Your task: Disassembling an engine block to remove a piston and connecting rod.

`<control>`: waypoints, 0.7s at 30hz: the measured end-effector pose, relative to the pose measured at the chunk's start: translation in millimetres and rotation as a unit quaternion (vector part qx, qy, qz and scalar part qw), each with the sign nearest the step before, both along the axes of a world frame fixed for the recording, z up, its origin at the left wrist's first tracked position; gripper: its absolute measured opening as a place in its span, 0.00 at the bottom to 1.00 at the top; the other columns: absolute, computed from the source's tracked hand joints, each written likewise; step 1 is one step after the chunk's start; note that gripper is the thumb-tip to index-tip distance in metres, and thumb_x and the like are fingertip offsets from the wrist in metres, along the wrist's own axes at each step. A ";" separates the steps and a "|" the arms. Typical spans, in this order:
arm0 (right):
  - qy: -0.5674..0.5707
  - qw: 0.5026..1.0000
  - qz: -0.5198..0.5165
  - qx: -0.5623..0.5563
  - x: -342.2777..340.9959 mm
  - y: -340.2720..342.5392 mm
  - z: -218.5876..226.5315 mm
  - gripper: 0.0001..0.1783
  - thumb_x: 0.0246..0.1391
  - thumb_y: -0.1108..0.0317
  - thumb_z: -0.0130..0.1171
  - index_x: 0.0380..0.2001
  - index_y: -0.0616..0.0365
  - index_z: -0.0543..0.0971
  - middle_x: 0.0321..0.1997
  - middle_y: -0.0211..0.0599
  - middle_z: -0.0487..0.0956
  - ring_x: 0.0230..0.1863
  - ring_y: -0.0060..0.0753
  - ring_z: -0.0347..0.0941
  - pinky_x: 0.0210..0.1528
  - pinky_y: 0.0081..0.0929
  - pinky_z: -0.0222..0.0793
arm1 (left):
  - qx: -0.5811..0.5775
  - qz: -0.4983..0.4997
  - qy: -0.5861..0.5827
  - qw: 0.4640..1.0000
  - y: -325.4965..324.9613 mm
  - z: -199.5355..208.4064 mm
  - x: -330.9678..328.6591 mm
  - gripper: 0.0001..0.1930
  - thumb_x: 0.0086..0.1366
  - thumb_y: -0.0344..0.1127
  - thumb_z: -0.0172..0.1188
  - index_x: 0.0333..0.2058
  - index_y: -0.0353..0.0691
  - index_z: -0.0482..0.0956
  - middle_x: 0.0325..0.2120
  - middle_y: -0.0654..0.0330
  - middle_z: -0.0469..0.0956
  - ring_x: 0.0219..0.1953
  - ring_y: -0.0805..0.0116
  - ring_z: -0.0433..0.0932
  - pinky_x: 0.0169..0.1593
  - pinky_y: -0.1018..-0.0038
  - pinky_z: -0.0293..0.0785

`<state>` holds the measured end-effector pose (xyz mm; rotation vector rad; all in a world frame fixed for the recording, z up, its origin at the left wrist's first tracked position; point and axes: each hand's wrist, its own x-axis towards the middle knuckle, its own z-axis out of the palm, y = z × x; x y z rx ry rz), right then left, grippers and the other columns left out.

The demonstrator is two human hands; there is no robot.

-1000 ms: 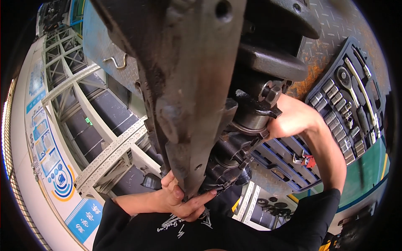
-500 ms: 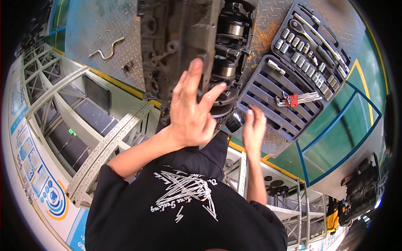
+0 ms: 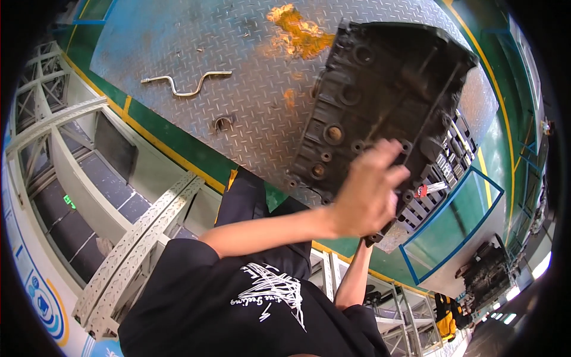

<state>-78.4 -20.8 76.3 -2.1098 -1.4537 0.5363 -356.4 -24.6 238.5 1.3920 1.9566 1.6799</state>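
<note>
A dark engine block (image 3: 386, 89) is tilted on the metal-plate worktop, with its side wall and round bores showing. My left hand (image 3: 370, 193) is over the block's near part, fingers apart and slightly blurred, with nothing seen in it; whether it touches the block I cannot tell. My right forearm (image 3: 355, 276) reaches up to the block's near right corner, where the block hides that hand and its fingers.
A bent crank-shaped speed handle (image 3: 187, 89) and a small curved metal cap (image 3: 223, 124) lie on the worktop (image 3: 256, 101) to the left. Partly behind the block is a socket set case (image 3: 410, 214) with a red hex key holder (image 3: 422, 190).
The block has turned: its crankshaft showed before and is hidden now. It sits farther right in the view, which has shifted too. My right hand has gone behind it; my left moved right.
</note>
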 end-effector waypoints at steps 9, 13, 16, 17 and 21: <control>-0.088 0.996 -0.022 -0.004 21.5 13.8 -20.7 0.15 0.55 0.63 0.61 0.40 0.65 0.83 0.32 0.44 0.84 0.34 0.42 0.80 0.42 0.35 0.75 | -0.130 -0.010 -0.489 0.863 6.5 -215.3 -160.5 0.37 0.75 0.60 0.42 0.66 0.31 0.59 0.67 0.47 0.60 0.72 0.58 0.54 0.70 0.67 0.51; -0.101 0.995 -0.022 -0.002 23.1 11.8 -20.6 0.16 0.54 0.63 0.62 0.40 0.65 0.83 0.33 0.44 0.84 0.35 0.42 0.81 0.42 0.35 0.75 | -0.083 0.070 -0.466 0.878 33.1 -231.8 -140.6 0.25 0.73 0.52 0.48 0.53 0.34 0.75 0.52 0.43 0.77 0.58 0.49 0.74 0.58 0.63 0.67; -0.107 0.994 -0.035 -0.002 23.6 11.9 -20.8 0.17 0.54 0.62 0.62 0.40 0.65 0.83 0.33 0.45 0.84 0.35 0.43 0.81 0.43 0.36 0.75 | -0.135 0.104 -0.355 0.919 34.5 -225.3 -144.4 0.21 0.72 0.48 0.49 0.47 0.34 0.79 0.44 0.41 0.80 0.49 0.43 0.78 0.51 0.61 0.72; -0.110 0.993 -0.034 -0.005 24.5 11.0 -21.0 0.17 0.54 0.62 0.62 0.40 0.65 0.83 0.33 0.45 0.84 0.35 0.43 0.81 0.43 0.36 0.75 | -0.134 0.094 -0.321 0.933 33.7 -224.7 -146.6 0.21 0.72 0.47 0.49 0.46 0.34 0.79 0.43 0.40 0.80 0.48 0.43 0.79 0.51 0.61 0.72; -0.116 0.992 -0.043 -0.012 28.6 8.4 -23.0 0.17 0.53 0.62 0.63 0.40 0.65 0.83 0.34 0.46 0.84 0.35 0.44 0.81 0.43 0.36 0.75 | -0.088 0.148 -0.317 0.933 27.0 -240.6 -164.5 0.18 0.69 0.44 0.53 0.42 0.34 0.82 0.37 0.45 0.83 0.42 0.53 0.83 0.46 0.65 0.75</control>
